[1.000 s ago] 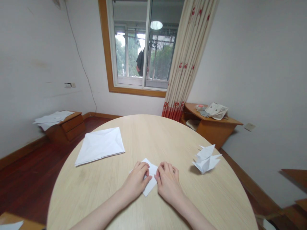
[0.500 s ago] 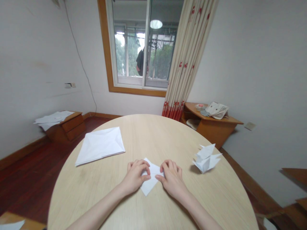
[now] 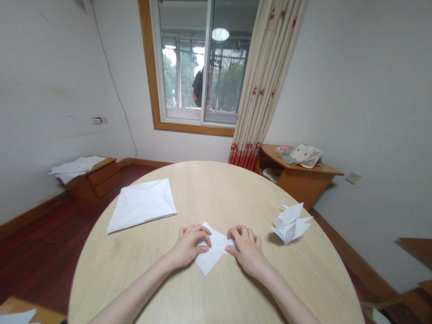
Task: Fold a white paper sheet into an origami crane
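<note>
A small folded sheet of white paper point(image 3: 209, 258) lies on the round table, one corner pointing at me and one pointing away. A crease runs across its middle. My left hand point(image 3: 191, 245) pinches its left side, thumb and curled fingers near the crease. On the right side, my right hand point(image 3: 247, 248) grips the paper's edge between thumb and forefinger. Both hands rest low on the tabletop, with the middle of the paper showing between them.
The round wooden table point(image 3: 209, 180) bears a stack of white paper point(image 3: 143, 204) at the left and folded white paper figures point(image 3: 290, 225) at the right. Beyond it stand a drawer cabinet point(image 3: 103, 175), a corner shelf point(image 3: 303, 180) and a curtain point(image 3: 259, 90) beside the window.
My right hand has slid a little to the right along the paper, and my left thumb has drawn slightly left. More of the paper's middle shows between them.
</note>
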The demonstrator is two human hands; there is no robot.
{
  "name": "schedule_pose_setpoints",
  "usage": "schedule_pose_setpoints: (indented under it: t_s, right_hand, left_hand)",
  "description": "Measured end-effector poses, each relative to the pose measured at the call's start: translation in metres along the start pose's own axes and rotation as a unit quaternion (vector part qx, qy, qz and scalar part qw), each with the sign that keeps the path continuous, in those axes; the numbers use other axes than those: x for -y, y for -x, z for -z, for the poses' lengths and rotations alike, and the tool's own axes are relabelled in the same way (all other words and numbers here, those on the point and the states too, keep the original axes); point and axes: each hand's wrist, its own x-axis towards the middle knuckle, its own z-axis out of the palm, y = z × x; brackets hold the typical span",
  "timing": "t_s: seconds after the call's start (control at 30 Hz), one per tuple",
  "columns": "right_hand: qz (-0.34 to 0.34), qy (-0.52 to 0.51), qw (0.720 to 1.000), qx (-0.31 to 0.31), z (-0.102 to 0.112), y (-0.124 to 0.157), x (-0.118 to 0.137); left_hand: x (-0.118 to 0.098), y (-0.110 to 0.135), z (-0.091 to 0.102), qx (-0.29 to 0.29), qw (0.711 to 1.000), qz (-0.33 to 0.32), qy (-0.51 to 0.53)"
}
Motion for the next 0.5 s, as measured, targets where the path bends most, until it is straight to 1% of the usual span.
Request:
schedule_pose_setpoints:
  t_s: [0.17, 0.4, 0.5]
  right_hand:
    - [0.012, -0.007, 1.0, 0.002, -0.0024, -0.0009, -0.0034]
    - [0.04, -0.021, 0.999, -0.001, -0.0033, -0.0014, -0.0016]
    - [0.056, -0.024, 0.998, -0.001, -0.0049, -0.0017, -0.0022]
  left_hand:
    - [0.0039, 0.0005, -0.0016, 0.006, 1.0, -0.01, -0.001]
    - [0.0018, 0.0053, -0.0023, -0.04, 0.997, -0.05, -0.032]
    - [-0.0009, 0.0074, -0.0035, -0.059, 0.993, -0.073, -0.067]
